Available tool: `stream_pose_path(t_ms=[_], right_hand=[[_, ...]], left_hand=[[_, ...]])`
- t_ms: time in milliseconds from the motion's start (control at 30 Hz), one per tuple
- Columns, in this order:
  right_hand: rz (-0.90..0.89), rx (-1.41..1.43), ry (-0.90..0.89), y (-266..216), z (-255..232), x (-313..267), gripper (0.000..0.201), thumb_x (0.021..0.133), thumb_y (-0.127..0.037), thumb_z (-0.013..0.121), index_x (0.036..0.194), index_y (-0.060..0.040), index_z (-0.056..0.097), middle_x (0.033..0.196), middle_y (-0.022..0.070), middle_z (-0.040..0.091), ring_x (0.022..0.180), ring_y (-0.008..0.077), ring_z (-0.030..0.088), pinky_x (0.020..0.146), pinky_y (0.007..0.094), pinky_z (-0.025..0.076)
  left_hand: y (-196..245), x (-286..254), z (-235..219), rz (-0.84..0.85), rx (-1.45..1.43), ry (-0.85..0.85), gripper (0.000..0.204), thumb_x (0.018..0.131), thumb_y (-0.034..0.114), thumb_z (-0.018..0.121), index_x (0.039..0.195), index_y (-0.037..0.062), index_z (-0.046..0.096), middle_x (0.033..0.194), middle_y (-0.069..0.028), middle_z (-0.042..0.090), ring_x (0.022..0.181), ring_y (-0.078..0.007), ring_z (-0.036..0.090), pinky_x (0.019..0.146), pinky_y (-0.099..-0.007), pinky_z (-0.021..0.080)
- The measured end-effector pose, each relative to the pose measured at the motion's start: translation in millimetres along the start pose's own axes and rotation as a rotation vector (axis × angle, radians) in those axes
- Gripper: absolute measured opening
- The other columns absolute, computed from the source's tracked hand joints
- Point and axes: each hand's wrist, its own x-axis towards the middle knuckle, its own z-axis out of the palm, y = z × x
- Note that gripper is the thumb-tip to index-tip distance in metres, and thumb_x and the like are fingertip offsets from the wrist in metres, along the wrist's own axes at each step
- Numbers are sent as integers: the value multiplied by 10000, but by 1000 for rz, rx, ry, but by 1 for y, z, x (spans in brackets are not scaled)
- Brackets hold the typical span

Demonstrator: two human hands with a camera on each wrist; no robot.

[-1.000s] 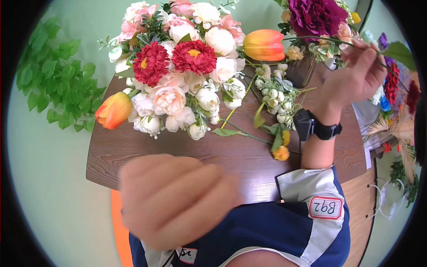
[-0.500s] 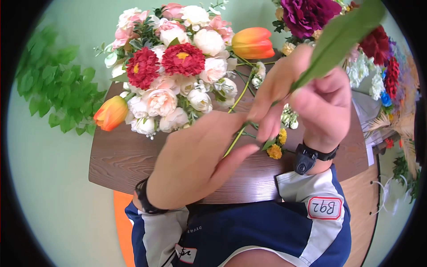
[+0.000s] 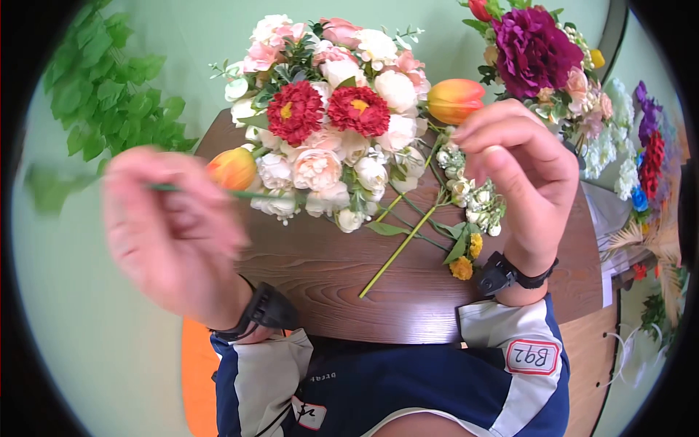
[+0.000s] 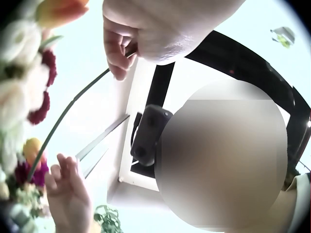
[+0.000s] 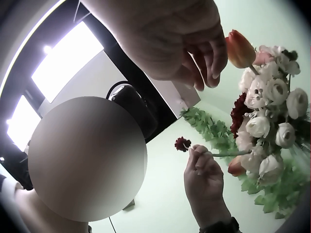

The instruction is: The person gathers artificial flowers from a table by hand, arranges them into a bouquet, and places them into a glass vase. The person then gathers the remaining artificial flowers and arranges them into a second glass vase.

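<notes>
My left hand (image 3: pixel 167 226), blurred by motion in the head view, pinches a long green flower stem (image 3: pixel 269 195) left of the bouquet. The stem points right and overlaps the bouquet's lower blooms; a blurred green leaf (image 3: pixel 58 186) is on its other side. In the right wrist view that hand holds the stem close below a small dark red flower (image 5: pixel 182 143). My right hand (image 3: pixel 528 178) hovers at the table's right side, fingers loosely bent and holding nothing. Between the hands stands the bouquet (image 3: pixel 317 167) of white, pink and red flowers, with orange tulips (image 3: pixel 455 100) at its sides.
Loose white-budded sprigs (image 3: pixel 480 207) and small yellow flowers (image 3: pixel 461 268) lie on the brown wooden table (image 3: pixel 328 306). A bare green stem (image 3: pixel 393 262) slants toward its front. Behind at right is an arrangement with a purple flower (image 3: pixel 537 52); green vines (image 3: pixel 109 80) hang at left.
The red flower's stem passed from my right hand to my left. My left hand rose and swung left with it; my right hand let go and stays at the right.
</notes>
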Motion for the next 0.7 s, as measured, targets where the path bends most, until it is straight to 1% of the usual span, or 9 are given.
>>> stream_pose_path(t_ms=[33, 100, 133, 200, 267, 367, 433, 633, 700], right_hand=[[-5, -41, 24, 0, -1, 0, 150, 820, -87, 541, 796, 53, 589, 866, 138, 577, 600, 103, 489, 551, 206, 382], [1, -9, 31, 4, -5, 2, 101, 815, -38, 544, 815, 48, 597, 866, 122, 590, 638, 102, 513, 555, 200, 396], [10, 15, 46, 5, -5, 2, 71, 810, 11, 546, 834, 43, 605, 866, 106, 603, 675, 101, 537, 560, 193, 411], [3, -20, 77, 9, -6, 4, 72, 817, -3, 546, 833, 36, 605, 862, 101, 606, 643, 85, 524, 541, 189, 398], [10, -41, 113, 11, -9, 5, 71, 818, -7, 547, 831, 31, 605, 859, 94, 604, 638, 79, 524, 539, 188, 395], [14, -55, 125, 12, -8, 6, 79, 827, -16, 534, 828, 28, 600, 852, 88, 602, 632, 73, 519, 540, 186, 389], [13, -76, 118, 14, -9, 6, 84, 835, -22, 524, 826, 26, 594, 847, 84, 601, 632, 71, 515, 545, 184, 385], [29, -94, 122, 20, -7, 7, 85, 840, -27, 526, 826, 23, 594, 842, 78, 599, 630, 71, 512, 543, 187, 381], [27, -112, 115, 19, -8, 7, 87, 841, -27, 524, 827, 23, 593, 840, 76, 599, 629, 70, 511, 542, 186, 377]], left_hand=[[4, 5, -11, 3, 7, 4, 275, 954, 199, 385, 891, -31, 523, 681, -143, 573, 416, -81, 442, 376, -162, 328], [13, 13, -32, 284, 218, 411, 285, 955, 181, 378, 897, -62, 515, 753, -188, 562, 469, -103, 429, 410, -165, 330], [15, 16, -41, 290, 223, 416, 285, 955, 181, 378, 897, -62, 515, 753, -188, 562, 469, -103, 429, 410, -165, 330], [19, 21, -56, 361, 272, 473, 283, 951, 178, 388, 904, -68, 519, 819, -205, 549, 539, -132, 440, 445, -169, 331], [21, 23, -71, 347, 249, 444, 286, 949, 175, 392, 906, -77, 520, 852, -208, 538, 565, -146, 438, 450, -173, 325], [20, 29, -85, 336, 220, 365, 285, 952, 183, 389, 901, -63, 525, 817, -197, 548, 545, -135, 441, 448, -176, 329], [11, 32, -92, 362, 367, 152, 261, 955, 175, 378, 939, -51, 507, 819, -176, 535, 572, -129, 421, 488, -207, 339], [-25, 47, -91, 176, 341, 87, 266, 963, 197, 360, 977, -23, 510, 794, -149, 548, 537, -101, 428, 460, -182, 315], [-28, 49, -94, 149, 283, 40, 273, 965, 203, 354, 966, -29, 498, 779, -157, 558, 535, -107, 453, 463, -185, 339]])
